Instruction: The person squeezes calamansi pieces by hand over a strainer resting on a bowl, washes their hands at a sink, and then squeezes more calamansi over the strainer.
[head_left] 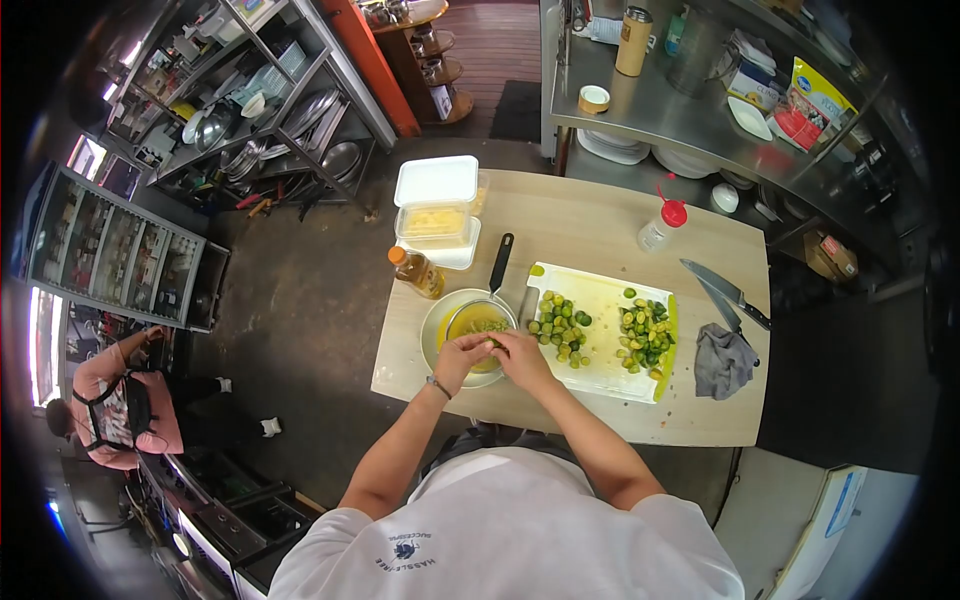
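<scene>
My left hand [462, 362] and my right hand [520, 360] meet fingertip to fingertip above a strainer [482, 312]. Both are closed, pinching a small green citrus piece that their fingers mostly hide. The black-handled strainer rests across a pale bowl [428, 340] of yellow liquid, with greenish bits in its mesh. Right of the bowl lies a white cutting board [592, 290] with green edges. Cut green citrus halves [560, 325] sit on its left side. A second pile of squeezed-looking citrus pieces [645, 335] is on its right side.
An orange-capped bottle [418, 274] and lidded containers [434, 222] stand behind the bowl. Past the board are a red-topped squeeze bottle [662, 226], knives [722, 290] and a grey cloth [724, 362]. Another person [125, 400] stands far left. Steel shelving [640, 110] borders the table's back.
</scene>
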